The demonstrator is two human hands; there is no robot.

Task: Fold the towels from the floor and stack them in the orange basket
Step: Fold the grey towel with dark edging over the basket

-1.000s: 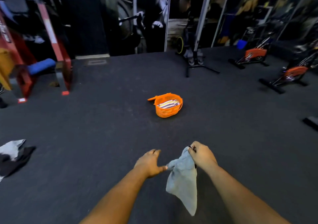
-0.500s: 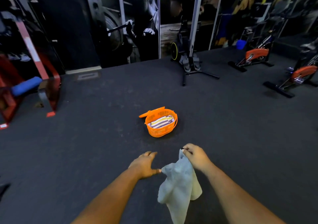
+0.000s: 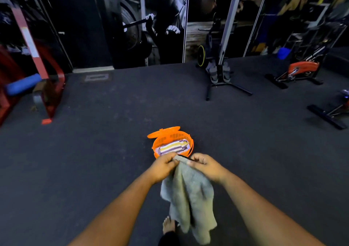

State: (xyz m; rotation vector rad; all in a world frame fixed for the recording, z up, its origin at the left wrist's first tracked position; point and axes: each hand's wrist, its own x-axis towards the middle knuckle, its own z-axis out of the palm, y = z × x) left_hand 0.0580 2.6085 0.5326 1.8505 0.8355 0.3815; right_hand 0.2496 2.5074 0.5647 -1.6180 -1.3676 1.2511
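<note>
A grey towel (image 3: 190,194) hangs in front of me, held by its top edge. My left hand (image 3: 164,165) grips that edge on the left, and my right hand (image 3: 204,165) pinches it on the right, the two hands close together. Just beyond them on the dark floor stands the orange basket (image 3: 186,134) with its lid tipped open at the back. A folded striped towel (image 3: 172,147) lies inside it. My hands cover the basket's near rim.
A red weight bench (image 3: 47,87) with a blue pad stands at the left. A rower on a black stand (image 3: 219,75) is behind the basket, exercise bikes (image 3: 300,72) at the right. My bare foot (image 3: 168,225) shows below the towel. Dark floor surrounds the basket.
The basket has come much closer as I walked toward it. My left hand has taken hold of the towel's top edge beside my right hand, and the hands have drawn together.
</note>
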